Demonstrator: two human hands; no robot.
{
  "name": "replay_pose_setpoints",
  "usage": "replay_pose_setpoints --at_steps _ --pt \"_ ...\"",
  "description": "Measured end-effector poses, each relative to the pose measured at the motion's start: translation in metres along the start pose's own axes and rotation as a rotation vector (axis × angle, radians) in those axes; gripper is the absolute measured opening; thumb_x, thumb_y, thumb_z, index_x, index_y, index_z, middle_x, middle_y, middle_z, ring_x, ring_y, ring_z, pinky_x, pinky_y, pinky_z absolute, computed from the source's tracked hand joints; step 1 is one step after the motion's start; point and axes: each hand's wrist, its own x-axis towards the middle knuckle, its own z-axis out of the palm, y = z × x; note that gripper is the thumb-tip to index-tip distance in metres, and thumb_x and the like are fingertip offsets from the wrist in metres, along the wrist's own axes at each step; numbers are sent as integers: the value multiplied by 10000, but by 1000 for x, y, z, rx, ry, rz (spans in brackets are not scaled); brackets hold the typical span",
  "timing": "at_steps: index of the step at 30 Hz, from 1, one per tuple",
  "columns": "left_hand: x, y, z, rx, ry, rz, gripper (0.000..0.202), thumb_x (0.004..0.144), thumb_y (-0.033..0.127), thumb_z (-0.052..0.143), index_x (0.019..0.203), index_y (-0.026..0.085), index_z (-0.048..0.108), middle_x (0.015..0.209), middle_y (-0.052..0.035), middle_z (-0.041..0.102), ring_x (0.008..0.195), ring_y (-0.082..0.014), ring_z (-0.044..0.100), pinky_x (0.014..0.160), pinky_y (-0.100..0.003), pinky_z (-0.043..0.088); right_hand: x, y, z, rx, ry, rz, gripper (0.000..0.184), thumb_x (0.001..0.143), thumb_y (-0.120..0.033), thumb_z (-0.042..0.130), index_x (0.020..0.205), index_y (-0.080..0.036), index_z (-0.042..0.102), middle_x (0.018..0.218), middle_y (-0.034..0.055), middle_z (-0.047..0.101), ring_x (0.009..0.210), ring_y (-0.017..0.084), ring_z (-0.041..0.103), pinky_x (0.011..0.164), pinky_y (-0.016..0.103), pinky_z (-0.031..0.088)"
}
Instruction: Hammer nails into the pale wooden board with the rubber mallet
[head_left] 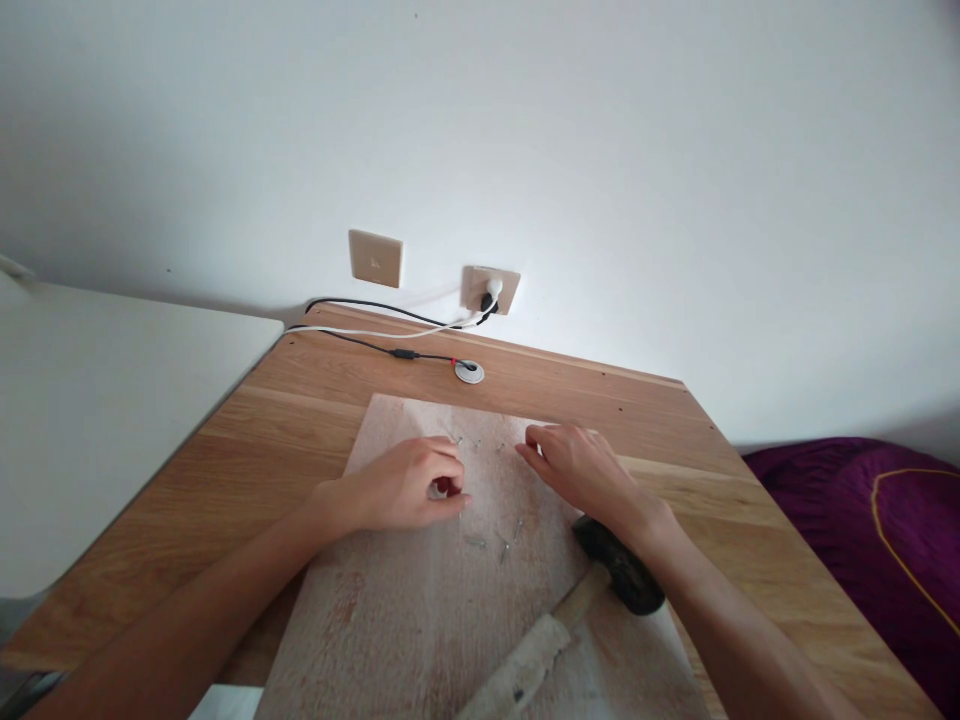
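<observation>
My left hand [409, 485] rests on a pale, worn board [420, 610] with its fingers curled in a loose fist; something small and reddish shows inside the curl, too small to name. My right hand [577, 465] lies palm down on the board to the right, its fingertips pressed together near some small nails [504, 540] scattered on the board. More nails lie between the two hands. A hammer [600, 585] with a black head and a cloth-wrapped handle lies on the board just under my right wrist.
The board sits on a wooden table [300, 410] against a white wall. A white charging puck [469, 372] with black and white cables runs to a wall socket [489, 289]. A white surface [97, 400] adjoins on the left, a purple cushion [862, 520] on the right.
</observation>
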Motion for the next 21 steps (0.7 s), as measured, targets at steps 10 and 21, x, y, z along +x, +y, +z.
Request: replay_pose_setpoints --at_steps 10,21 --pt "3 -6 6 76 187 -92 207 971 254 612 776 187 622 802 -17 627 781 -166 589 739 -296 455 3 -1 3 10 13 -33 335 1053 -296 479 803 -196 680 907 66 778 832 216 744 649 271 414" --pt "8 -30 14 233 293 -126 147 993 189 577 995 191 724 964 -58 666 959 -216 626 866 -361 507 1 -6 -2 -5 19 -69 244 1016 -184 489 899 -188 703 937 65 771 838 219 736 616 280 390"
